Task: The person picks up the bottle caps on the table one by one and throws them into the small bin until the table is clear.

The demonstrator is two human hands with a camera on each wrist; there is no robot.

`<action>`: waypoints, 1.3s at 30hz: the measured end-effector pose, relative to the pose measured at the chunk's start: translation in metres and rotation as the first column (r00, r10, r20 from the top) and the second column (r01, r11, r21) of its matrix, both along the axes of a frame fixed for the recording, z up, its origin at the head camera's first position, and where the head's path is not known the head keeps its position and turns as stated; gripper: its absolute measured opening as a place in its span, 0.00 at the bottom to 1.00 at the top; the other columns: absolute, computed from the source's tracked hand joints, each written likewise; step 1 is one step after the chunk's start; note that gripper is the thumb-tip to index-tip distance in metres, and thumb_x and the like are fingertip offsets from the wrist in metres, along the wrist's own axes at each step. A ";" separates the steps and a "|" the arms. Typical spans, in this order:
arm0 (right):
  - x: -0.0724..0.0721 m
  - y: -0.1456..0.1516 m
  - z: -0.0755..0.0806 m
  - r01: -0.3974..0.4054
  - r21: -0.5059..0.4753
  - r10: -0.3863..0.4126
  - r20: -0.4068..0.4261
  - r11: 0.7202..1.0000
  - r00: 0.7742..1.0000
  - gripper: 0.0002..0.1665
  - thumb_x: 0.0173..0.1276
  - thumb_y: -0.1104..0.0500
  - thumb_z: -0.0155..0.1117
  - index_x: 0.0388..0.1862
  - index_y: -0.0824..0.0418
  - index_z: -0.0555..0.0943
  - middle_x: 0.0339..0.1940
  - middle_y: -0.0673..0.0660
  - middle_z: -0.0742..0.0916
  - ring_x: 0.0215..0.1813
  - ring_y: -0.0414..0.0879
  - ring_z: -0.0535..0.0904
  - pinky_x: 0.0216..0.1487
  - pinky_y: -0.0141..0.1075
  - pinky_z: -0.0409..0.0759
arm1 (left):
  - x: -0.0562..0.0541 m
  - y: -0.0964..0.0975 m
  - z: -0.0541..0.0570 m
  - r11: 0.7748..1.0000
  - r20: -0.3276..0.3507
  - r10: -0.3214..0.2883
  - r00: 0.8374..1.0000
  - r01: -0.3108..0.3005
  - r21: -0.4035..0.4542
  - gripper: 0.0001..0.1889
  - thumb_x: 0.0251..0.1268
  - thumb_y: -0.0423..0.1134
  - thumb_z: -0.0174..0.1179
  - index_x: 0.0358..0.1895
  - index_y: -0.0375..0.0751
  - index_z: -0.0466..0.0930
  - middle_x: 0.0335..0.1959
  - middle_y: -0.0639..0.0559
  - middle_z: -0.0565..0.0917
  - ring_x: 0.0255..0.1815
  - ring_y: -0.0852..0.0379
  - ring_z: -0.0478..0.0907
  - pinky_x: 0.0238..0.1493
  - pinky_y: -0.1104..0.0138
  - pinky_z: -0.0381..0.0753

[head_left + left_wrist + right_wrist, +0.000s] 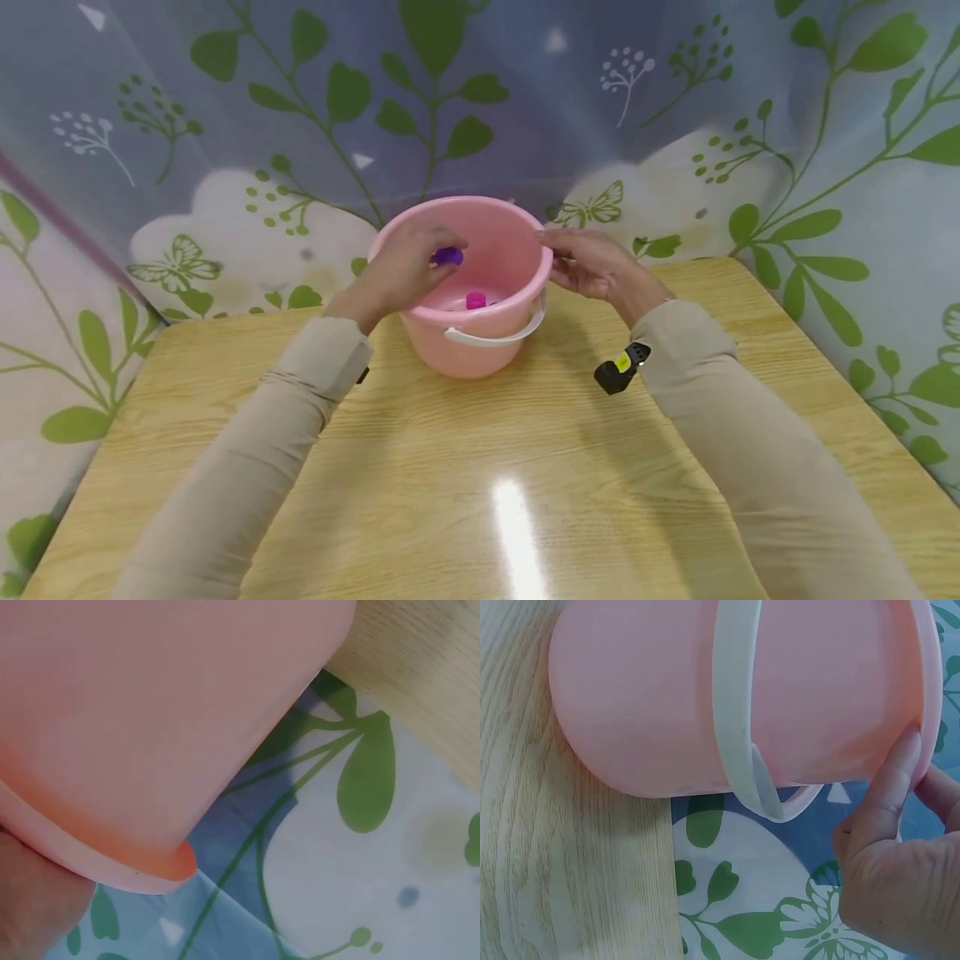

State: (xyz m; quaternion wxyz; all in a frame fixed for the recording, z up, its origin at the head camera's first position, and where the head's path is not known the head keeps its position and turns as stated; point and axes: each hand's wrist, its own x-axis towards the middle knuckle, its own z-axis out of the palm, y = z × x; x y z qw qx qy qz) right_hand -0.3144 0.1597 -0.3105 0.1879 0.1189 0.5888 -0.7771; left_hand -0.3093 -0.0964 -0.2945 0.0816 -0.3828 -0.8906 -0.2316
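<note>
A pink bucket (468, 342) stands upright at the back of the table, its white handle (498, 337) hanging down at the front. My left hand (411, 265) reaches over the left rim and pinches a small purple object (449, 257) above the bucket's inside; its kind cannot be made out. Low inside the bucket lies a small bright pink object (476, 301), with other bits beside it mostly hidden by the front rim. At the right rim, my right hand (592, 265) grips the edge. The right wrist view shows its fingers (889, 784) at the lip.
A wood-grain table (450, 450) extends in front of the bucket. Close behind the bucket rises a wall covering (300, 192) printed with leaves and butterflies. A black wrist camera (621, 368) juts out below the right sleeve.
</note>
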 end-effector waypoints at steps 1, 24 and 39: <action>0.000 0.000 0.000 0.001 0.005 -0.001 0.001 1.000 1.000 0.13 0.69 0.57 0.62 0.49 0.61 0.77 0.37 0.55 0.77 0.29 0.40 0.77 0.30 0.27 0.82 | 0.000 0.000 0.000 1.000 0.021 0.011 1.000 -0.011 0.000 0.14 0.63 0.30 0.62 0.51 0.30 0.80 0.47 0.40 0.82 0.51 0.46 0.77 0.56 0.61 0.74; -0.001 0.002 -0.001 -0.036 0.009 0.036 -0.006 0.999 0.999 0.17 0.71 0.55 0.60 0.55 0.61 0.75 0.37 0.54 0.77 0.27 0.39 0.78 0.29 0.27 0.81 | 0.005 -0.001 -0.007 0.988 0.066 0.123 0.990 -0.128 0.084 0.16 0.69 0.38 0.57 0.55 0.32 0.79 0.54 0.42 0.79 0.55 0.46 0.76 0.54 0.60 0.77; 0.004 0.025 -0.012 -0.054 0.249 0.103 -0.187 0.967 0.977 0.39 0.71 0.35 0.44 0.66 0.64 0.64 0.51 0.58 0.75 0.41 0.44 0.78 0.46 0.36 0.82 | 0.008 -0.036 -0.014 0.709 -0.109 0.477 0.872 -0.309 0.633 0.19 0.75 0.43 0.43 0.57 0.37 0.78 0.58 0.46 0.73 0.52 0.53 0.74 0.44 0.62 0.78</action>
